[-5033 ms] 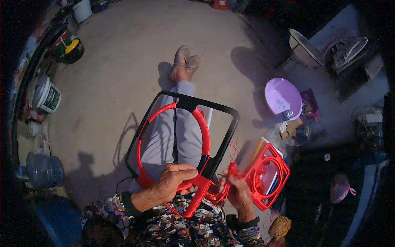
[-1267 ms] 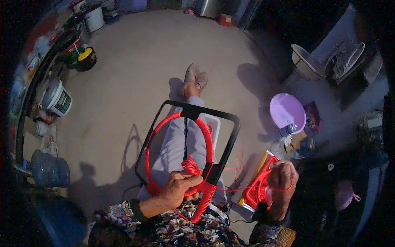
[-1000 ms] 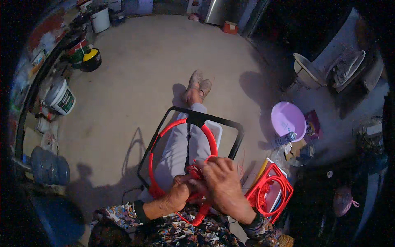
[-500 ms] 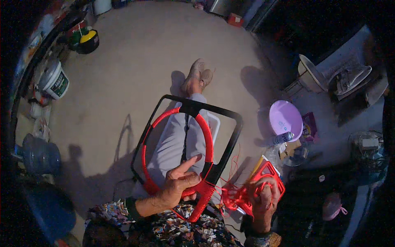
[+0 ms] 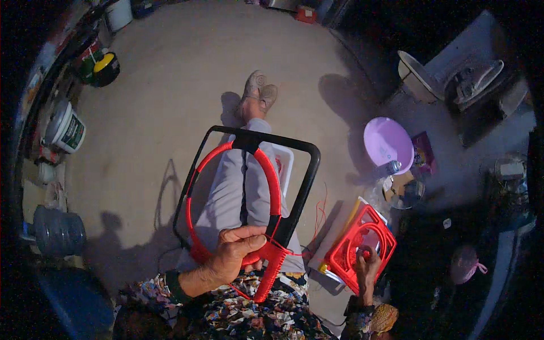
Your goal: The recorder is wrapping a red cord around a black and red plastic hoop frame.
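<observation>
While the black frame (image 5: 304, 190) spans the view over your legs (image 5: 258, 198), its red-wrapped ring (image 5: 273, 178) sits inside it, joined to it at the far edge. Right of the black frame's lower half, just beside it, is an openwork red frame (image 5: 345, 249); right of the upper half, well apart, is a lilac basin (image 5: 388, 140). Your left hand (image 5: 235, 258) is at the black frame's near end, its thumb and fingers clamped on the red-wrapped ring. Your right hand (image 5: 369, 269), right of the black frame, curls over the red frame; you cannot tell whether those fingers grip anything. Thin red cord (image 5: 322, 212) trails loosely just right of the black frame.
</observation>
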A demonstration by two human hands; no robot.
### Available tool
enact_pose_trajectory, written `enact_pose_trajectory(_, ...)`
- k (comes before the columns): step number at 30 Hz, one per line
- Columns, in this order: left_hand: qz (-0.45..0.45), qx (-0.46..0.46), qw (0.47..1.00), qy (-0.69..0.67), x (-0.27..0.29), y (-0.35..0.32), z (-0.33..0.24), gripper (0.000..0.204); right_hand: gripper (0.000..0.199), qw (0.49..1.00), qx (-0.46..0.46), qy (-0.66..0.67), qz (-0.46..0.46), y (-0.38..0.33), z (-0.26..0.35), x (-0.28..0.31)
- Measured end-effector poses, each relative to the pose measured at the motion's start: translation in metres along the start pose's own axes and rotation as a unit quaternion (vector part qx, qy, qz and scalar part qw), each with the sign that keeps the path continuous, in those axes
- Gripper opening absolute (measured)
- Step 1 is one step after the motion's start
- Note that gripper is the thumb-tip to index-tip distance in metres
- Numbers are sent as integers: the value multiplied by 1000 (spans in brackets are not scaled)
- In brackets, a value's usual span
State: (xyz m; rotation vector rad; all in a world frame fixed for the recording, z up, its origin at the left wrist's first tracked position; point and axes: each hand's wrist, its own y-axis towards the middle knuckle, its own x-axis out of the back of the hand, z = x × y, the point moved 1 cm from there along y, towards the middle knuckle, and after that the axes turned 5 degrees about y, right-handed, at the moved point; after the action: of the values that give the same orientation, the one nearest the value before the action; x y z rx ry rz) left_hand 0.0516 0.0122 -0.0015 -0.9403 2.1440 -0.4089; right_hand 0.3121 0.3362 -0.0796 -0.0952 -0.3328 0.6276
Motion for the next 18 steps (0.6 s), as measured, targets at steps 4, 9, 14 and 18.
enact_pose_trajectory(4,-8,-10,1000,12,-6,3,-2,34,24,960,-118,93,235,-36,118,-120)
enact_pose_trajectory(9,-13,-17,1000,12,-8,1,-3,36,29,897,-140,99,407,-56,153,-176)
enact_pose_trajectory(14,-3,3,1000,8,-1,5,2,34,25,894,-159,147,393,-58,134,-184)
enact_pose_trajectory(18,-21,7,1000,-1,-4,2,0,31,20,888,-141,123,421,-62,115,-182)
